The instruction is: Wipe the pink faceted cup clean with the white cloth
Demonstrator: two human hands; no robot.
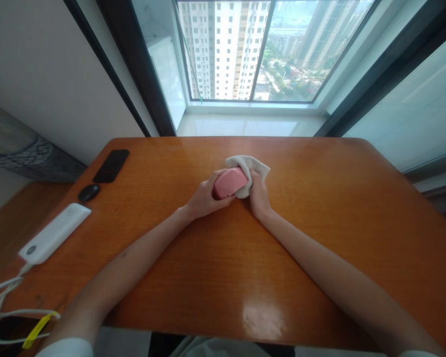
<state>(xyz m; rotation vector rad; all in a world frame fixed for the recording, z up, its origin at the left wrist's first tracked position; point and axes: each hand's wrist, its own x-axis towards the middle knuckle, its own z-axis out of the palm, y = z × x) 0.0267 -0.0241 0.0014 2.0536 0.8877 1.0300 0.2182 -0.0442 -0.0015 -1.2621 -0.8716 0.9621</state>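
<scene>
A pink rounded object (230, 183) with a smooth, flat-looking face is held above the middle of the wooden table; its exact kind does not show. My left hand (207, 197) grips it from the left, thumb below and fingers over the top. On its right side a whitish cloth (246, 162) lies against it, with a loose corner spread to the right. My right hand (259, 194) is closed on this cloth and presses it to the pink object. The right fingers are partly hidden behind the cloth.
The wooden table (305, 238) reaches back to a window sill (245, 125). Along its left side lie a black phone (111, 166), a black computer mouse (88, 193) and a white power strip (55, 233). White cables (7, 297) with a yellow tag (39, 329) hang at the lower left.
</scene>
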